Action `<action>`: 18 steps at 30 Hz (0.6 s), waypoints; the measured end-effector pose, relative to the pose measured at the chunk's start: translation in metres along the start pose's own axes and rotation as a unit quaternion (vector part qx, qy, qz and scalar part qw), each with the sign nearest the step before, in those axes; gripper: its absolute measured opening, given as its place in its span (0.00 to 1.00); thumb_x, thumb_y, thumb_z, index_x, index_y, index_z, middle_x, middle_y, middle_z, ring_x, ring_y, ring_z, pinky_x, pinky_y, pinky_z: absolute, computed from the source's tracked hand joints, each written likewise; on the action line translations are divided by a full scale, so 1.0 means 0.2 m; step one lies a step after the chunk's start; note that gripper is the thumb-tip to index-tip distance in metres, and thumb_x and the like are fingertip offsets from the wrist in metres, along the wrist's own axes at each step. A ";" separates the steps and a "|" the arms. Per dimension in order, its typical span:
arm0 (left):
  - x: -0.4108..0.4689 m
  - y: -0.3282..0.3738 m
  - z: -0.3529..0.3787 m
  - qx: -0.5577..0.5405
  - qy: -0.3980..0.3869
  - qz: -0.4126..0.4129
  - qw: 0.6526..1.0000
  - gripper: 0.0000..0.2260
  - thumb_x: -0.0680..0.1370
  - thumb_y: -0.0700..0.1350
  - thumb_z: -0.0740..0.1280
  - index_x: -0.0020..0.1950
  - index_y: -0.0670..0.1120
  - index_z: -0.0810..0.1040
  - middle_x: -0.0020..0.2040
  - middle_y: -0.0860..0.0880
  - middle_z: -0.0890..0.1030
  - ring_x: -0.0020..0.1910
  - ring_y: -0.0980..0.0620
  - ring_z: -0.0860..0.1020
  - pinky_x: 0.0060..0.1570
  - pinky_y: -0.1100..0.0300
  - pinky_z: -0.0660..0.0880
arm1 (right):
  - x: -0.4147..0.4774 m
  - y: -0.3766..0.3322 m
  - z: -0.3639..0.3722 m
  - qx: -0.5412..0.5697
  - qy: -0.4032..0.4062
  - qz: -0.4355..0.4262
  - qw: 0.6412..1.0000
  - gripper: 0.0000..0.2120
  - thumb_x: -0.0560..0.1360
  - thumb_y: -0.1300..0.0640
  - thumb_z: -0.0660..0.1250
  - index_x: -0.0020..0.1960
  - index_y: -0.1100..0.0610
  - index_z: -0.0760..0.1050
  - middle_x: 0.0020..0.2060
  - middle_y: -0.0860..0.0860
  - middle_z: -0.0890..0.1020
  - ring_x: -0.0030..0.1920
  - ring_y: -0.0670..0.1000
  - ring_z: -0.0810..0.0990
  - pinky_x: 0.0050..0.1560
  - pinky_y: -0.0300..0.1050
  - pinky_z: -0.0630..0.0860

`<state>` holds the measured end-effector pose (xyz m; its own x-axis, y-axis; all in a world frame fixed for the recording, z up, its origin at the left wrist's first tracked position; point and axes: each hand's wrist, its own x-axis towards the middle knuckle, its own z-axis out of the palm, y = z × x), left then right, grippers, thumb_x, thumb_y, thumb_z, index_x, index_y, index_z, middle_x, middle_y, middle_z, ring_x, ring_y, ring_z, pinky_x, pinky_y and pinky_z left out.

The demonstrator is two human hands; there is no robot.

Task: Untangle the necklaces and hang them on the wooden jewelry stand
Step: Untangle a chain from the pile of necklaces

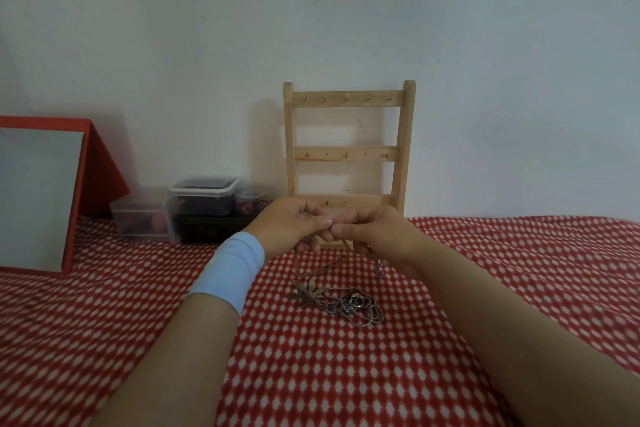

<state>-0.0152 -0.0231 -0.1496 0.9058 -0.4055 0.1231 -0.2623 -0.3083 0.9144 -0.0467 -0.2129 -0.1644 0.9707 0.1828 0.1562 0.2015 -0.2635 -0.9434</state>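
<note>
Overall, one surface covered by a red cloth (485, 288) with a white diamond pattern, backed by a plain pale wall (485, 45) filling the upper half of the frame. Far edge: the cloth meets the wall in a line across mid-frame; on the right, patterned cloth runs out to the frame's edge. Centre, against the wall: wooden jewelry stand (348, 99), upright, three cross rails fitted with small hooks. Left edge of frame: red-framed mirror (38, 194), leaning. Between mirror and stand: clear plastic containers (204, 198), stacked, dark contents. Centre, low in front of the stand: left hand (289, 224), pale blue wristband (230, 269) on its wrist, and right hand (375, 229), fingertips meeting, both with curled fingers pinching a thin chain (320, 269) whose strands hang down to the cloth. Directly below the hands, on the cloth: necklaces (353, 308) in a tangled heap, a leaf-shaped pendant (309, 295) lying at its left side.
</note>
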 end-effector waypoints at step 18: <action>0.01 0.02 0.01 0.150 0.004 0.070 0.986 0.05 0.77 0.41 0.70 0.49 0.50 0.84 0.45 0.53 0.85 0.44 0.53 0.83 0.48 0.65 0.79 | 0.02 0.02 -0.06 0.014 -0.064 0.074 0.995 0.05 0.77 0.56 0.72 0.48 0.57 0.85 0.43 0.52 0.86 0.46 0.52 0.82 0.52 0.50 0.80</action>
<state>-0.0147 -0.0266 -0.1466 0.8559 -0.4557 0.2446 -0.4709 -0.4911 0.7328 -0.0408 -0.2249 -0.1639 0.9642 0.2643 -0.0219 0.0520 -0.2694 -0.9616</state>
